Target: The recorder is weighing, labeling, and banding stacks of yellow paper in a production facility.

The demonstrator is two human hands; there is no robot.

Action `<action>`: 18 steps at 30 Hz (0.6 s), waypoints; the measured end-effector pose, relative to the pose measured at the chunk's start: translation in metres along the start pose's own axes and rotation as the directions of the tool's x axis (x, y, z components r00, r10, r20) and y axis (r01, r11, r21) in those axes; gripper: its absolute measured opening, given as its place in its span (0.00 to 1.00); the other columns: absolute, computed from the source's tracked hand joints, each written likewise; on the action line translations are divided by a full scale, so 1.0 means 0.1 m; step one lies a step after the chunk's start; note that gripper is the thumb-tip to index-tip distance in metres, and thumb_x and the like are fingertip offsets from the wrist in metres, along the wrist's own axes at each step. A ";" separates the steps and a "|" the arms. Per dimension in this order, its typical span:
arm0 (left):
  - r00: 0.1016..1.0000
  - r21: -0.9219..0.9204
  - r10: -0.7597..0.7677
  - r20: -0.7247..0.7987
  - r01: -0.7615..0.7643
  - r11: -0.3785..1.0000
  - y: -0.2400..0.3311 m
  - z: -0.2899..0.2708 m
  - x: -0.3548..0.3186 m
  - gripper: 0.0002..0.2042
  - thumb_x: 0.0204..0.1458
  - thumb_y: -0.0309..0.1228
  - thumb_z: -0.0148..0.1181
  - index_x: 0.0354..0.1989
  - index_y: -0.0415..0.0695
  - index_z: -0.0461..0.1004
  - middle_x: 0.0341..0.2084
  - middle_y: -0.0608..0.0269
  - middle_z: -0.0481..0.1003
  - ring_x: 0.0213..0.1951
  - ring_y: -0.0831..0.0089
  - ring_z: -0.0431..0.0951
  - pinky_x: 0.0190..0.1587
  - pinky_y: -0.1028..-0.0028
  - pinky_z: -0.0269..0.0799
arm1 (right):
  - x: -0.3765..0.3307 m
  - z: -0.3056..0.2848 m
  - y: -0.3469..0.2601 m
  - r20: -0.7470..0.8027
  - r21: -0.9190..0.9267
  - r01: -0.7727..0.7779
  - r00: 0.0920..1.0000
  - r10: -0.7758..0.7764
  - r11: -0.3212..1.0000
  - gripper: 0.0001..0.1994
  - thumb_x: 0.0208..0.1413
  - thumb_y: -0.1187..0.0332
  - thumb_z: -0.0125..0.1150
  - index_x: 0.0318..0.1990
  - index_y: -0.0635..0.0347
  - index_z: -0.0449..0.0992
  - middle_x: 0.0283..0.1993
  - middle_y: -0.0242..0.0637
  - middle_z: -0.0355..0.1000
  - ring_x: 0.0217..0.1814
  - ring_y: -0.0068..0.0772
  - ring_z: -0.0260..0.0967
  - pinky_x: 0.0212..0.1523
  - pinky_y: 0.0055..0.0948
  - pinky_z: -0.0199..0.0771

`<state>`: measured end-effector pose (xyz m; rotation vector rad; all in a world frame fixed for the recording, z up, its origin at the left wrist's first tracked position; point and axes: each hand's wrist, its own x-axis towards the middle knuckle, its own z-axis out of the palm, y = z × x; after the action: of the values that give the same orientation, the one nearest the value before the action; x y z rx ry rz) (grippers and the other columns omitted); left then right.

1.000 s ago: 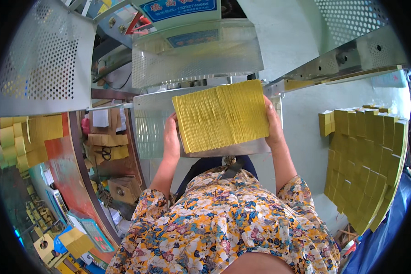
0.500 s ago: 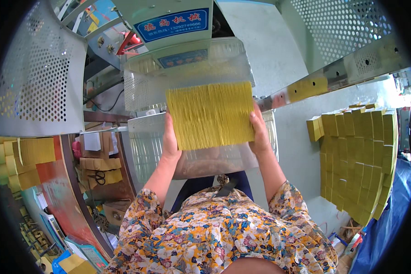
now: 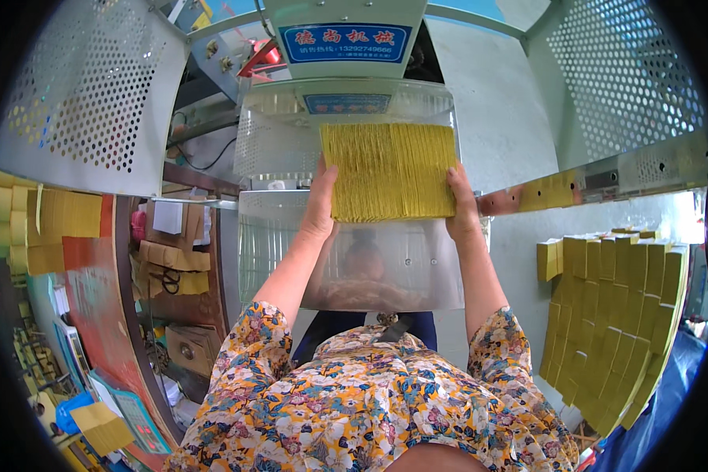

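Observation:
A thick stack of yellow-brown paper pieces (image 3: pixel 389 171), its many edges turned up toward me, is squeezed between my two hands. My left hand (image 3: pixel 320 197) presses on its left end, thumb along the near side. On the right end my right hand (image 3: pixel 462 197) closes in the same way. Beneath and around the stack lies a shiny metal tray (image 3: pixel 385 283) of a machine, with a clear guard (image 3: pixel 271 141) standing behind it. Whether the stack's underside touches the metal is hidden.
Perforated metal panels (image 3: pixel 94 102) flank the machine, and a metal bar (image 3: pixel 598 177) juts out on the right. Many bundled yellow-brown stacks (image 3: pixel 606 315) stand at the right. A worn red board (image 3: pixel 94 291) and shelves with scissors (image 3: pixel 167 279) are at the left.
Both hands have carried the stack forward, away from my body, with my arms reaching farther out. My head view has shifted as well, so the machine's sign sits lower and more to the right.

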<state>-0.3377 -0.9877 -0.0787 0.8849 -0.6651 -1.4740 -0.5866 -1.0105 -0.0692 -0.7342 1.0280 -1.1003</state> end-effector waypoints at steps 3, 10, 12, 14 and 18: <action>1.000 0.056 -0.026 -0.004 0.026 0.998 0.01 0.02 -0.01 0.32 0.58 0.42 0.54 0.69 0.44 0.54 0.62 0.58 0.62 0.64 0.67 0.60 0.65 0.66 0.56 | 0.05 -0.08 0.01 0.044 0.004 0.000 0.999 0.000 1.000 0.33 0.61 0.55 0.49 0.71 0.58 0.52 0.71 0.38 0.55 0.73 0.36 0.49 0.70 0.34 0.47; 0.995 -0.012 -0.085 -0.047 0.084 0.996 -0.02 0.00 -0.03 0.31 0.58 0.38 0.56 0.68 0.43 0.54 0.60 0.59 0.65 0.61 0.67 0.65 0.63 0.67 0.61 | 0.02 -0.09 0.06 0.057 0.026 0.024 0.998 -0.025 0.999 0.35 0.61 0.54 0.52 0.72 0.58 0.51 0.71 0.38 0.55 0.73 0.35 0.48 0.70 0.34 0.47; 0.994 0.025 -0.088 -0.072 0.090 0.996 -0.03 -0.01 -0.04 0.31 0.58 0.39 0.56 0.68 0.43 0.55 0.59 0.59 0.66 0.60 0.67 0.66 0.62 0.67 0.62 | -0.02 -0.09 0.04 0.053 0.036 0.025 0.998 -0.027 0.999 0.35 0.61 0.55 0.52 0.72 0.58 0.51 0.71 0.38 0.54 0.74 0.35 0.47 0.71 0.34 0.46; 0.994 0.069 -0.085 -0.067 0.090 0.994 -0.05 0.04 -0.05 0.30 0.58 0.41 0.56 0.66 0.42 0.58 0.58 0.60 0.67 0.60 0.69 0.66 0.62 0.68 0.62 | -0.04 -0.12 0.03 0.066 0.102 0.032 0.997 -0.039 0.994 0.31 0.63 0.63 0.51 0.72 0.57 0.52 0.66 0.35 0.61 0.67 0.30 0.58 0.66 0.30 0.56; 0.992 0.077 -0.109 -0.059 0.114 0.991 -0.15 0.00 -0.07 0.27 0.59 0.40 0.56 0.63 0.41 0.60 0.57 0.60 0.67 0.59 0.70 0.67 0.60 0.68 0.63 | -0.05 -0.20 0.02 0.061 0.141 0.037 0.997 -0.046 0.989 0.32 0.62 0.63 0.53 0.72 0.56 0.51 0.66 0.33 0.62 0.67 0.29 0.58 0.66 0.29 0.57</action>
<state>-0.3466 -0.9788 -0.0900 1.0354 -0.6465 -1.5250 -0.6052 -1.0049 -0.0773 -0.6760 0.8750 -1.1656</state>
